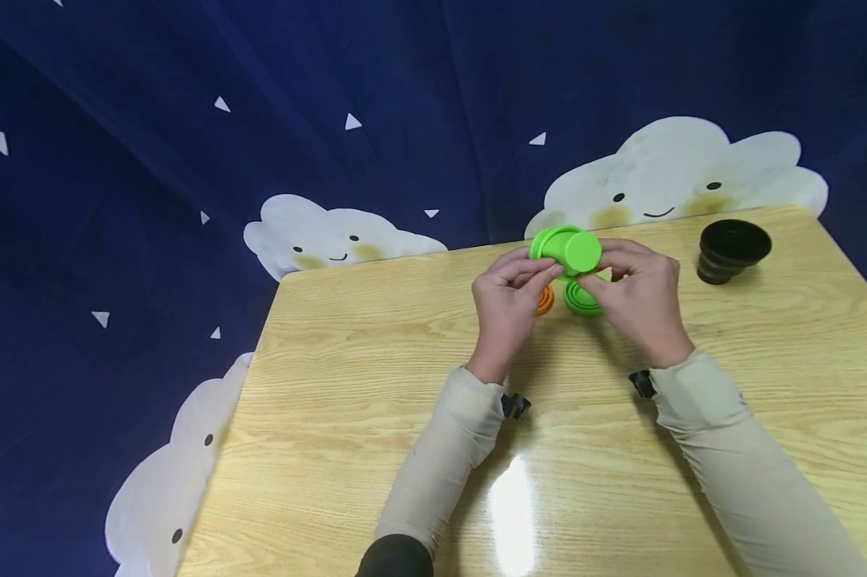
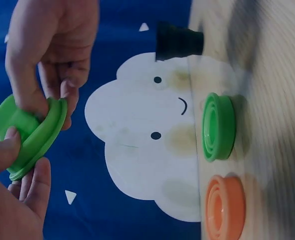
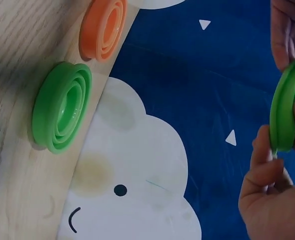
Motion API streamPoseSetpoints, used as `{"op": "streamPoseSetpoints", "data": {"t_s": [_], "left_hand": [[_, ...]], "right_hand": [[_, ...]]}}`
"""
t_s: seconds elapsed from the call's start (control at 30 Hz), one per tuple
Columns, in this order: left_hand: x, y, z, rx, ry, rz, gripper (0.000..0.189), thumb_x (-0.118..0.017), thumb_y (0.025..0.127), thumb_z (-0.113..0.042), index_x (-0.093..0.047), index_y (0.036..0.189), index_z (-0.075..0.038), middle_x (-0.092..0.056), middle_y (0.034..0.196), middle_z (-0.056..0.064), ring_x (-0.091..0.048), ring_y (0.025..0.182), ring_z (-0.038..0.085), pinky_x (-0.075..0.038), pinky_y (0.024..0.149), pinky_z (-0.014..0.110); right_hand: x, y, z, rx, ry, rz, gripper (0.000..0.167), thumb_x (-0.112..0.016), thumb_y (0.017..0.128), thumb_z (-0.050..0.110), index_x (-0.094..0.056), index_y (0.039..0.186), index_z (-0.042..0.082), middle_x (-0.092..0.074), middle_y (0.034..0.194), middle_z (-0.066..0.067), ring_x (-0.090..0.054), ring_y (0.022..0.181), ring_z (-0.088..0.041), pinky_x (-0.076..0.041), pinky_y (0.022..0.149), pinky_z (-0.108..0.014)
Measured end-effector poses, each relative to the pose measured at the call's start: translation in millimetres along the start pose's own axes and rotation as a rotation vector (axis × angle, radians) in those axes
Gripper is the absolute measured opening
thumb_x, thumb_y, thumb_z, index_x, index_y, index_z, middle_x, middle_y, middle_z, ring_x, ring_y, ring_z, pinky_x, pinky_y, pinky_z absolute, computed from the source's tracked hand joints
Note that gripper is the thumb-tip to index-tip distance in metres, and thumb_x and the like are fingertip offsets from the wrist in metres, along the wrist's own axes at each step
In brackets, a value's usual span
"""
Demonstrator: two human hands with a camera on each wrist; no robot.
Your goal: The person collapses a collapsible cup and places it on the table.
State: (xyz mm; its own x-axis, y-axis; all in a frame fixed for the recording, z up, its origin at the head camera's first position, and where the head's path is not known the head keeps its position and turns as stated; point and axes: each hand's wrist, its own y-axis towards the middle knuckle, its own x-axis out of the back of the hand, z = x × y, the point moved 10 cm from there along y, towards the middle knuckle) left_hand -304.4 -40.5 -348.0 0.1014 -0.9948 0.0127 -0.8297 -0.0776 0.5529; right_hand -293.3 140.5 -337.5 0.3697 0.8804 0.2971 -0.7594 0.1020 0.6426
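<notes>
Both hands hold a green collapsible cup [image 1: 582,252] above the table, tilted so that its round base faces the head camera. My left hand [image 1: 506,299] pinches its rim side between thumb and fingers. From the other side my right hand [image 1: 641,298] grips the same cup, thumb below and fingers behind. In the left wrist view the cup [image 2: 30,135] looks partly folded, its rim bent out of round. Below the hands, a flattened green collapsible cup [image 3: 62,107] lies on the table beside a flattened orange one [image 3: 103,30].
A black collapsible cup [image 1: 733,248], extended, stands at the back right of the wooden table [image 1: 347,369]. Behind the table's far edge hangs a dark blue curtain [image 1: 405,104] with white clouds and triangles.
</notes>
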Motion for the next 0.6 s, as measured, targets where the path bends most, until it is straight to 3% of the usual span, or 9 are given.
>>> {"op": "streamPoseSetpoints", "data": {"t_s": [0.1,0.4,0.5,0.6], "left_hand": [[-2.5,-1.0,-1.5,-0.015,0.024,0.014,0.014,-0.083,0.08,0.0,-0.078,0.092,0.007,-0.071,0.102,0.012,-0.071,0.088,0.011,-0.061,0.076,0.031],[3.4,-3.5,9.1,0.063,-0.037,-0.035,0.018,-0.086,0.077,-0.001,-0.078,0.09,0.007,-0.074,0.096,0.013,-0.071,0.074,0.012,-0.062,0.07,0.034],[1.6,-2.0,9.4,0.074,-0.049,-0.019,0.019,-0.087,0.077,-0.004,-0.078,0.091,0.006,-0.075,0.092,0.013,-0.072,0.075,0.013,-0.062,0.07,0.035],[0.6,-0.6,16.8,0.135,-0.074,-0.011,0.019,-0.087,0.079,-0.007,-0.078,0.091,0.004,-0.075,0.089,0.011,-0.072,0.076,0.014,-0.062,0.071,0.035]], "right_hand": [[0.3,0.3,0.6,-0.005,-0.031,-0.005,0.007,-0.085,0.074,-0.002,-0.08,0.079,0.0,-0.076,0.095,-0.007,-0.052,0.061,-0.009,-0.036,0.054,-0.018],[-1.2,-0.6,3.1,0.018,-0.115,0.024,0.01,-0.081,0.078,0.0,-0.082,0.086,0.005,-0.076,0.101,-0.006,-0.053,0.064,-0.008,-0.036,0.058,-0.011],[0.3,0.3,3.4,0.012,-0.101,0.016,0.01,-0.078,0.08,-0.001,-0.082,0.087,0.005,-0.076,0.102,-0.007,-0.055,0.065,-0.009,-0.037,0.059,-0.01],[1.3,0.5,-0.2,-0.038,-0.044,0.027,0.012,-0.074,0.083,-0.002,-0.082,0.09,0.003,-0.075,0.103,-0.009,-0.062,0.074,-0.004,-0.044,0.064,-0.008]]}}
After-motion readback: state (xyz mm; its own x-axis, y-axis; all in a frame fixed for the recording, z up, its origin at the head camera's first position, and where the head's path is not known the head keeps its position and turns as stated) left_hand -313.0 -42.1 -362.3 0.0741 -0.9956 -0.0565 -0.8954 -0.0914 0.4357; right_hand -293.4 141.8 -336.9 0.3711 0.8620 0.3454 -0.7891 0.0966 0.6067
